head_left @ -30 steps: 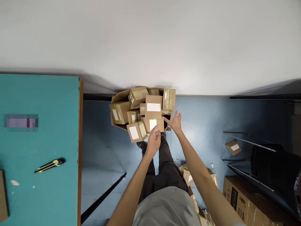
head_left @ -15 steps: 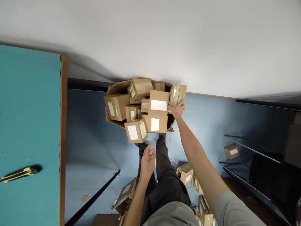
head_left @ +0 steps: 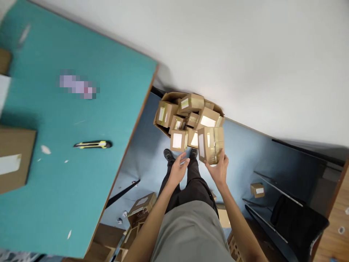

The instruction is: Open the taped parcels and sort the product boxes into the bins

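Note:
My right hand grips a taped cardboard box by its near end, with a white label on one side. The box is held up in front of the right end of a large open carton. That carton is heaped with several smaller labelled boxes, among them a labelled box at the back and another labelled box at the front left. Free of any box, my left hand hovers over my legs, its fingers apart, a little below the front left box.
A teal table at left carries a utility knife and a larger labelled box. A small box lies on the floor by a black chair. Open cartons stand near my legs. A white wall rises behind.
My right hand has lifted the taped box from the carton's right end and brought it toward me. My left hand stays empty. The view has turned, showing more of the teal table.

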`<control>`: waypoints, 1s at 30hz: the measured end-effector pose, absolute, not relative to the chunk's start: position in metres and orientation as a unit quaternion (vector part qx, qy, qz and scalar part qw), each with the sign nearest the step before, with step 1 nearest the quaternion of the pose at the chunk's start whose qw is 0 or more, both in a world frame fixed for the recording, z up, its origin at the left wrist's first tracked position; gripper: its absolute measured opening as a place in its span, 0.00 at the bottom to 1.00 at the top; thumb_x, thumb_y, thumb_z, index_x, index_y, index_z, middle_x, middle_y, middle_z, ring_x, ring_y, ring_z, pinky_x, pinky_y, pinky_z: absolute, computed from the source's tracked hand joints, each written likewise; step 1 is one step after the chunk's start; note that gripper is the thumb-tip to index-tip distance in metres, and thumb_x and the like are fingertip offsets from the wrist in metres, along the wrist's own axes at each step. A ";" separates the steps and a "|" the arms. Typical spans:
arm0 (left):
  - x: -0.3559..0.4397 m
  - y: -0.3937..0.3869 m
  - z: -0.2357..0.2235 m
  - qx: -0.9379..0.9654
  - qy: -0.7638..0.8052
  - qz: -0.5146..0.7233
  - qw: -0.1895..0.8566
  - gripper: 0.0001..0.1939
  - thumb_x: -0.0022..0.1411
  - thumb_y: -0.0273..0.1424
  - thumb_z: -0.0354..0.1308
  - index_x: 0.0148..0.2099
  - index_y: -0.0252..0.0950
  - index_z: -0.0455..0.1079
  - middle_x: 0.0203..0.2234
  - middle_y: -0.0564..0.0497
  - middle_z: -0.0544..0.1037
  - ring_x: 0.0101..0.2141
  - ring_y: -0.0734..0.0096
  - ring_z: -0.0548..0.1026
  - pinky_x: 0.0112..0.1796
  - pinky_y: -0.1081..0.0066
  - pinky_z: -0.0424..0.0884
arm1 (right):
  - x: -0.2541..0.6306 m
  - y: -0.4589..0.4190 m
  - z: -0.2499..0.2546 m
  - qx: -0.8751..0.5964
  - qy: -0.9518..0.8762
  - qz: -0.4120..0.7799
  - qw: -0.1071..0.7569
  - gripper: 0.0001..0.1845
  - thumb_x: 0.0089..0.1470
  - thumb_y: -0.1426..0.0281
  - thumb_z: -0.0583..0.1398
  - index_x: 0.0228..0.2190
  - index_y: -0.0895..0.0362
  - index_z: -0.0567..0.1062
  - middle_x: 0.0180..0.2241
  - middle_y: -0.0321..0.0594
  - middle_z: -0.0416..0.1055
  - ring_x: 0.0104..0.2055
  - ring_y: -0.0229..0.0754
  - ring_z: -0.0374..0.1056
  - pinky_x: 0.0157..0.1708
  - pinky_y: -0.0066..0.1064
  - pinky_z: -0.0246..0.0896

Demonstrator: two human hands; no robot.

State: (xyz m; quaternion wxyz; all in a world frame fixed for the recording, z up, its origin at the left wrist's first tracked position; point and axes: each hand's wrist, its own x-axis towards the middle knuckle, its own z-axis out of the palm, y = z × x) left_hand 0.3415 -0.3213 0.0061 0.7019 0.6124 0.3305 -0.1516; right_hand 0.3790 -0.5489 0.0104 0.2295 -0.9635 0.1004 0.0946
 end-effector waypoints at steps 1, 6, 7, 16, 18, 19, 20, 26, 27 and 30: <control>0.334 -0.311 0.017 0.613 0.339 -0.126 0.703 0.34 0.68 0.53 0.69 0.66 0.38 0.73 0.67 0.32 0.76 0.63 0.44 0.80 0.61 0.46 0.80 | 0.366 -0.526 0.023 -0.962 0.051 0.102 0.248 0.66 0.55 0.47 0.72 0.80 0.59 0.50 0.67 0.65 0.61 0.71 0.71 0.61 0.69 0.66 0.65; 0.270 -0.229 0.068 0.653 0.413 0.088 0.629 0.38 0.70 0.54 0.69 0.72 0.41 0.68 0.69 0.34 0.71 0.67 0.47 0.76 0.61 0.51 0.81 | 0.332 -0.383 0.073 -0.917 -0.200 0.155 0.309 0.65 0.56 0.52 0.74 0.81 0.56 0.49 0.72 0.64 0.56 0.76 0.71 0.57 0.68 0.65 0.70; 0.255 -0.207 0.074 0.654 0.433 0.124 0.608 0.38 0.70 0.53 0.69 0.73 0.41 0.67 0.69 0.34 0.71 0.67 0.47 0.76 0.61 0.51 0.81 | 0.328 -0.351 0.079 -0.904 -0.236 0.168 0.313 0.65 0.55 0.53 0.74 0.81 0.56 0.50 0.73 0.65 0.56 0.77 0.72 0.57 0.68 0.65 0.71; 0.160 -0.015 0.052 0.606 0.616 0.212 0.457 0.28 0.68 0.38 0.69 0.67 0.34 0.74 0.64 0.32 0.77 0.59 0.49 0.82 0.62 0.51 0.79 | 0.277 -0.127 0.079 -0.759 -0.460 0.317 0.335 0.42 0.69 0.65 0.68 0.76 0.63 0.62 0.75 0.66 0.56 0.80 0.67 0.53 0.77 0.59 0.60; 0.156 -0.003 0.050 0.612 0.629 0.202 0.436 0.25 0.68 0.35 0.67 0.64 0.32 0.75 0.64 0.31 0.77 0.60 0.48 0.81 0.63 0.50 0.78 | 0.266 -0.120 0.073 -0.733 -0.482 0.340 0.337 0.38 0.70 0.67 0.66 0.75 0.61 0.65 0.75 0.65 0.59 0.80 0.65 0.55 0.77 0.59 0.60; 0.157 -0.005 0.050 0.621 0.627 0.206 0.424 0.24 0.68 0.34 0.66 0.64 0.32 0.75 0.64 0.31 0.77 0.61 0.48 0.81 0.63 0.51 0.78 | 0.263 -0.124 0.070 -0.728 -0.485 0.342 0.343 0.37 0.71 0.67 0.65 0.75 0.60 0.65 0.75 0.64 0.59 0.79 0.64 0.56 0.77 0.58 0.60; 0.160 -0.010 0.050 0.633 0.618 0.213 0.415 0.23 0.69 0.34 0.65 0.63 0.33 0.76 0.65 0.31 0.77 0.61 0.49 0.80 0.63 0.52 0.78 | 0.262 -0.133 0.067 -0.727 -0.483 0.339 0.350 0.36 0.72 0.67 0.65 0.75 0.59 0.65 0.75 0.62 0.59 0.79 0.63 0.56 0.77 0.58 0.60; 0.228 -0.090 0.040 0.717 0.470 0.105 0.503 0.20 0.72 0.40 0.63 0.60 0.37 0.77 0.58 0.36 0.83 0.59 0.51 0.82 0.62 0.50 0.79 | 0.311 -0.245 0.022 -0.814 -0.334 0.346 0.327 0.35 0.70 0.62 0.67 0.72 0.62 0.69 0.75 0.64 0.61 0.78 0.65 0.59 0.76 0.59 0.61; 0.245 -0.107 0.034 0.724 0.444 0.063 0.524 0.20 0.71 0.41 0.63 0.60 0.37 0.77 0.58 0.36 0.83 0.58 0.50 0.82 0.61 0.50 0.80 | 0.328 -0.270 0.011 -0.835 -0.284 0.347 0.319 0.36 0.70 0.62 0.67 0.72 0.62 0.70 0.75 0.65 0.62 0.78 0.66 0.59 0.76 0.59 0.60; 0.301 -0.157 0.011 0.736 0.370 -0.056 0.564 0.21 0.70 0.41 0.65 0.59 0.37 0.78 0.60 0.34 0.82 0.59 0.49 0.83 0.60 0.48 0.81 | 0.387 -0.355 -0.027 -0.886 -0.122 0.317 0.317 0.38 0.67 0.59 0.68 0.71 0.61 0.71 0.72 0.65 0.66 0.76 0.66 0.62 0.75 0.60 0.59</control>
